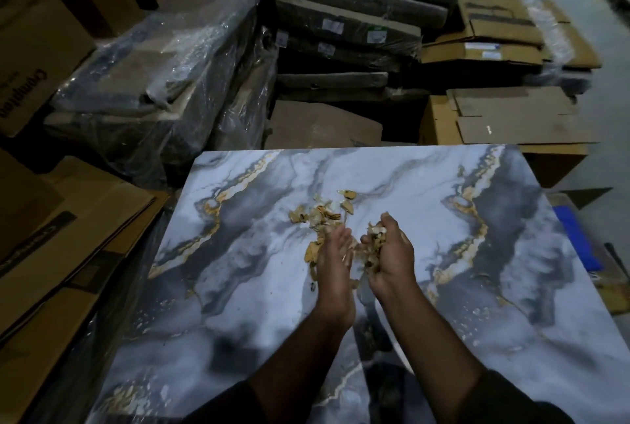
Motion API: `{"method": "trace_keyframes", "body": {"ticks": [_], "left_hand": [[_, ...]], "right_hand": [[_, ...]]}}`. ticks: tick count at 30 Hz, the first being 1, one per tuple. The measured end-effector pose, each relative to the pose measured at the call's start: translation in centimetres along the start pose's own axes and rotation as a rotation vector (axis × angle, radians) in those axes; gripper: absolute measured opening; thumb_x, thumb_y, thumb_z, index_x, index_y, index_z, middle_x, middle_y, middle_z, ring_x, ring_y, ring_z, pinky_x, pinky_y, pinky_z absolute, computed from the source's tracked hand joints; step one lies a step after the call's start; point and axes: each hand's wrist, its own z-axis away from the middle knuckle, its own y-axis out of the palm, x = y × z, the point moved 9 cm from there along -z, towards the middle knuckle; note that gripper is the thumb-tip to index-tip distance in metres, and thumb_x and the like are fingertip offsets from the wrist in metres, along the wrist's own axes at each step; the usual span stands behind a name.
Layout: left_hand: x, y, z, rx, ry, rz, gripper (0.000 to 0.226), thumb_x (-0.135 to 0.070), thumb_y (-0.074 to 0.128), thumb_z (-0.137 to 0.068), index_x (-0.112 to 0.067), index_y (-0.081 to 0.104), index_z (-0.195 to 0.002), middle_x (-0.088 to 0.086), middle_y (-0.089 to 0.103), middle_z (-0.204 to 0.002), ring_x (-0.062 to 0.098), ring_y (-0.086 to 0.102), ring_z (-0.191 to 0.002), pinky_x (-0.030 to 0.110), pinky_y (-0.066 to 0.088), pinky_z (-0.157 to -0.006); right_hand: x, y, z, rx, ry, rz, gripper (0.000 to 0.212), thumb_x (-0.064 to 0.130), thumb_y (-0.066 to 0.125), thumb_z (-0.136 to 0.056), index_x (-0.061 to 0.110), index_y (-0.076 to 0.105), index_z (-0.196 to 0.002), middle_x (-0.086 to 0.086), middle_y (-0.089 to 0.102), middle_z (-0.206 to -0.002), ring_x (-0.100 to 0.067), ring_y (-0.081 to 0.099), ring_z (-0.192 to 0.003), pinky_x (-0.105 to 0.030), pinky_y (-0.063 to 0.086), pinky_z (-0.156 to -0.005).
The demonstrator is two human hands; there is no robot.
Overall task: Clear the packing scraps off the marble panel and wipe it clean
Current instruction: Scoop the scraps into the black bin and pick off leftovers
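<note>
Your dark sleeves (504,399) are sitting lowest in view while your right hand (392,253) is cupping a clump of packing scraps (375,243) and your left hand (335,260), fingers straight, is pressing against the scraps pile (324,215) mid marble panel (238,270)

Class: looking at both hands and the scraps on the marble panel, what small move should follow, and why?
Probably the left hand sweeps the loose scraps into the cupped right hand, which already holds some, since a pile lies on the marble panel beyond the fingers.
</note>
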Motion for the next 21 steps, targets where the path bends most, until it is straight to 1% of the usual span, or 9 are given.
{"method": "trace_keyframes", "body": {"ticks": [3,5,7,9,11,13,15,18,21], "left_hand": [[1.0,0.6,1.3,-0.036,-0.059,0.155,0.052,-0.052,0.038,-0.106,-0.015,0.062,-0.133,0.007,0.065,-0.135,0.021,0.06,-0.128,0.043,0.04,-0.118],[1.5,2.1,2.7,-0.039,-0.129,0.273,0.05,-0.05,0.042,-0.106,-0.013,0.065,-0.131,0.009,0.073,-0.122,0.025,0.067,-0.117,0.042,0.049,-0.108],[1.6,3.4,4.0,-0.009,-0.186,0.352,0.047,-0.047,0.046,-0.105,-0.013,0.069,-0.128,0.006,0.075,-0.113,0.025,0.068,-0.112,0.04,0.052,-0.1],[1.2,4.2,5.0,0.036,-0.201,0.377,0.044,-0.044,0.048,-0.105,-0.014,0.071,-0.127,0.007,0.075,-0.118,0.026,0.067,-0.115,0.042,0.05,-0.104],[1.2,4.7,5.6,0.07,-0.221,0.378,0.041,-0.041,0.049,-0.105,-0.014,0.071,-0.125,0.01,0.074,-0.121,0.028,0.066,-0.119,0.044,0.047,-0.11],[1.4,4.9,6.2,0.089,-0.232,0.337,0.038,-0.041,0.051,-0.104,-0.015,0.074,-0.118,0.01,0.075,-0.12,0.03,0.064,-0.122,0.043,0.045,-0.112],[1.4,5.2,7.2,0.108,-0.224,0.272,0.034,-0.042,0.055,-0.102,-0.017,0.078,-0.109,0.011,0.074,-0.122,0.028,0.065,-0.12,0.039,0.047,-0.104],[1.2,5.5,9.1,0.145,-0.167,0.196,0.027,-0.04,0.066,-0.094,-0.018,0.081,-0.1,0.009,0.075,-0.118,0.025,0.069,-0.113,0.037,0.053,-0.094],[1.6,5.3,11.6,0.19,-0.118,0.134,0.032,-0.039,0.075,-0.081,-0.019,0.081,-0.106,0.008,0.075,-0.117,0.025,0.069,-0.115,0.039,0.055,-0.094]], "right_hand": [[-0.3,-0.3,0.1,0.022,0.099,-0.119,0.029,0.037,0.068,-0.092,0.01,0.06,-0.083,-0.009,0.058,-0.061,-0.021,0.057,-0.049,-0.027,0.051,-0.051],[-1.0,-0.5,0.7,0.035,0.166,-0.205,0.031,0.04,0.072,-0.087,0.011,0.062,-0.083,-0.008,0.061,-0.064,-0.024,0.062,-0.055,-0.035,0.056,-0.059],[-1.1,-0.8,1.8,0.046,0.187,-0.262,0.034,0.042,0.076,-0.083,0.01,0.066,-0.09,-0.011,0.069,-0.077,-0.03,0.07,-0.069,-0.045,0.059,-0.069],[-0.2,-1.4,2.7,0.06,0.094,-0.21,0.035,0.042,0.074,-0.086,0.009,0.071,-0.096,-0.015,0.075,-0.094,-0.035,0.074,-0.085,-0.054,0.059,-0.08],[1.5,-2.0,3.9,0.071,-0.088,-0.04,0.031,0.042,0.069,-0.092,0.012,0.074,-0.091,-0.018,0.076,-0.095,-0.037,0.074,-0.091,-0.06,0.059,-0.086],[2.9,-2.6,5.7,0.054,-0.252,0.155,0.033,0.039,0.063,-0.098,0.01,0.073,-0.088,-0.015,0.076,-0.088,-0.033,0.075,-0.087,-0.056,0.06,-0.086],[3.6,-3.4,7.2,0.035,-0.363,0.269,0.032,0.034,0.058,-0.102,0.011,0.074,-0.087,-0.01,0.077,-0.084,-0.026,0.075,-0.083,-0.052,0.06,-0.084],[3.9,-4.4,9.8,0.026,-0.437,0.297,0.033,0.036,0.054,-0.104,0.015,0.075,-0.09,-0.006,0.078,-0.089,-0.022,0.075,-0.087,-0.05,0.06,-0.087],[3.7,-6.3,12.3,-0.008,-0.464,0.253,0.035,0.037,0.052,-0.105,0.014,0.076,-0.093,-0.006,0.078,-0.09,-0.02,0.076,-0.088,-0.043,0.061,-0.084]]}}
